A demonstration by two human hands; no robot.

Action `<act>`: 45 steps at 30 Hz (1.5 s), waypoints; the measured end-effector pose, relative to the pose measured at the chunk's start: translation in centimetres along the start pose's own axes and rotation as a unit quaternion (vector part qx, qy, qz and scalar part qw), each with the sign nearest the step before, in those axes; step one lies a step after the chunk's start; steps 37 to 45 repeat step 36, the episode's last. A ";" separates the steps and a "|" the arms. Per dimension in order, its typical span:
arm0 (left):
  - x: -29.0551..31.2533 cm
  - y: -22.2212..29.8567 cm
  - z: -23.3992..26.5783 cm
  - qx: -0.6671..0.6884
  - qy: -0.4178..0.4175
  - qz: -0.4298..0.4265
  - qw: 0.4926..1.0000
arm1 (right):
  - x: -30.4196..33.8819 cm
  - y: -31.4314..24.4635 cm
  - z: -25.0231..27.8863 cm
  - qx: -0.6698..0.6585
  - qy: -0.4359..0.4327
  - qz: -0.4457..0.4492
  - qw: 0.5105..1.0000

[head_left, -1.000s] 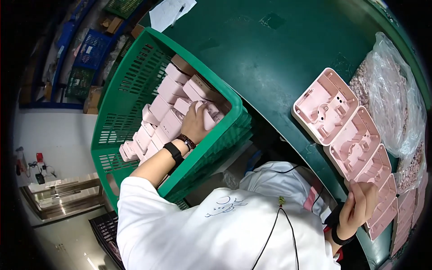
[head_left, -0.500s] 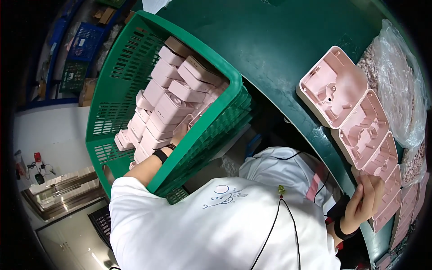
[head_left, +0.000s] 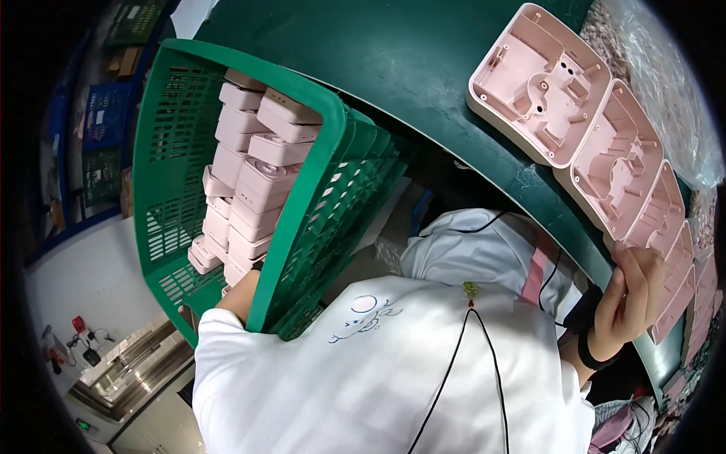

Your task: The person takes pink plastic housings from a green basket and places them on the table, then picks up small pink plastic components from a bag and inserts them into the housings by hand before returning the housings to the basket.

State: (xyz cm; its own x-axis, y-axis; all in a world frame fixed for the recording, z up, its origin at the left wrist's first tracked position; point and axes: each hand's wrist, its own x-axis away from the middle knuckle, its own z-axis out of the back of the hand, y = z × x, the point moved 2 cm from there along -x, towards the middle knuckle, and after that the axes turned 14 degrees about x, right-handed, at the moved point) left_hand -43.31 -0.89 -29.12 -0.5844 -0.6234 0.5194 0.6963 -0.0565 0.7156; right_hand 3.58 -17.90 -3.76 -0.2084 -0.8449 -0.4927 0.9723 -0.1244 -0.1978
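Note:
My left forearm (head_left: 240, 296) reaches into a green plastic basket (head_left: 308, 166), and the hand itself is hidden behind the basket's near wall. Pale pink plastic housings (head_left: 266, 181) lie stacked inside, next to that arm. On the right, my right hand (head_left: 634, 296) has its fingers curled together at the near edge of a row of open pink shells. Its fingertips meet the corner of one shell (head_left: 616, 166); whether anything small is between them I cannot make out. The farthest shell (head_left: 541, 83) lies open side up, showing posts and ribs.
The dark green tabletop (head_left: 408, 60) curves along the far side. Clear plastic film (head_left: 673, 91) covers small pieces behind the shells. Blue shelving with crates (head_left: 106, 113) stands at the far left. A thin black cord (head_left: 484, 348) hangs over my white shirt.
The view has shifted, so basket and shells sit differently in it. My left hand, partly visible inside the basket before, is now hidden by its wall. My right hand stays by the shells.

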 end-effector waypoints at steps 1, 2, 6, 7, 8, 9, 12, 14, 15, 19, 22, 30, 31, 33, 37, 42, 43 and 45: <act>0.0 0.6 -0.3 0.000 0.000 0.003 1.000 | 0.1 0.0 0.0 0.001 0.002 -0.003 1.000; 0.4 1.3 -0.4 -0.001 0.003 0.009 1.000 | 0.2 0.1 -0.1 0.001 0.000 -0.008 1.000; 0.6 3.3 1.3 -0.006 0.021 0.034 0.999 | 0.3 0.2 -0.3 -0.017 -0.002 -0.007 1.000; 0.5 3.7 2.0 -0.008 0.029 0.041 0.999 | 0.2 0.0 -0.5 -0.016 -0.004 -0.001 1.000; 0.4 4.3 2.2 -0.010 0.037 0.048 0.998 | 0.0 -0.1 -0.6 -0.016 -0.004 0.005 1.000; 0.7 4.7 3.1 -0.011 0.043 0.050 0.998 | -0.1 -0.2 -0.6 -0.011 -0.004 0.010 1.000; 2.0 6.2 4.6 -0.012 0.069 0.061 0.996 | -0.7 -0.2 0.4 -0.041 0.010 0.063 0.997; 2.5 7.1 6.4 -0.012 0.092 0.069 0.993 | -1.1 -0.2 1.1 -0.059 0.022 0.094 0.994; 4.6 7.1 8.7 -0.012 0.105 0.072 0.992 | -1.3 -0.3 1.5 -0.068 0.026 0.103 0.992; 6.4 14.0 11.6 -0.091 0.246 -0.049 0.964 | -2.0 -0.6 1.8 -0.093 0.040 0.126 0.987; 8.4 16.6 13.6 -0.232 0.367 -0.142 0.890 | -2.0 -0.5 1.7 -0.089 0.045 0.120 0.988; 5.9 30.7 14.9 -0.566 0.488 -0.193 0.636 | -0.4 2.2 4.0 -0.059 0.056 0.089 0.993; 4.9 34.0 14.1 -0.632 0.473 -0.211 0.576 | -0.1 2.4 4.0 -0.071 0.052 0.078 0.993; 3.3 38.2 14.0 -0.438 0.475 -0.267 0.715 | 0.9 2.7 4.2 -0.089 0.037 0.049 0.994; -1.4 43.8 13.3 -0.202 0.331 -0.195 0.901 | 1.3 3.2 3.7 -0.059 0.059 0.033 0.996; -1.4 43.8 13.3 -0.202 0.331 -0.195 0.901 | 1.3 3.2 3.7 -0.059 0.059 0.033 0.996; -1.4 43.8 13.3 -0.202 0.331 -0.195 0.901 | 1.3 3.2 3.7 -0.059 0.059 0.033 0.996; -1.4 43.8 13.3 -0.202 0.331 -0.195 0.901 | 1.3 3.2 3.7 -0.059 0.059 0.033 0.996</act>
